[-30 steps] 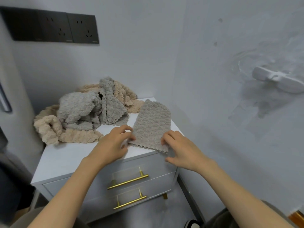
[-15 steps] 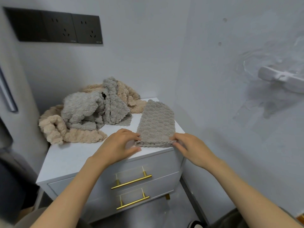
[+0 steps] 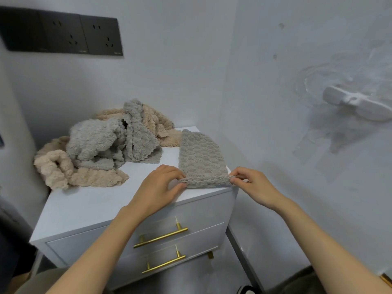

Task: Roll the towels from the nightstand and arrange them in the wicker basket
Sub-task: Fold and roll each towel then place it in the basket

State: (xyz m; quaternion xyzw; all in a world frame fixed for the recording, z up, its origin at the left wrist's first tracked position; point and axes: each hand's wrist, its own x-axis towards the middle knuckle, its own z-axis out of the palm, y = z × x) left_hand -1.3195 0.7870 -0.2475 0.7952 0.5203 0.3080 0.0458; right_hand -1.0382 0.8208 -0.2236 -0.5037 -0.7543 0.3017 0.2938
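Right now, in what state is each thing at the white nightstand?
Flat grey textured towel: spread out, near edge turned up.
Heap of grey and beige fluffy towels: crumpled, unrolled.
White nightstand's two drawers: closed.
Left hand: pinches that towel's near left corner.
Right hand: pinches its near right corner.

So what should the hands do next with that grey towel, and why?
Probably roll the near edge forward: the left hand and right hand pinch the towel at its near corners, that edge is curled up, and the rest lies flat on the nightstand.

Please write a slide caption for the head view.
Left hand and right hand pinch the near edge of a grey towel on the white nightstand.
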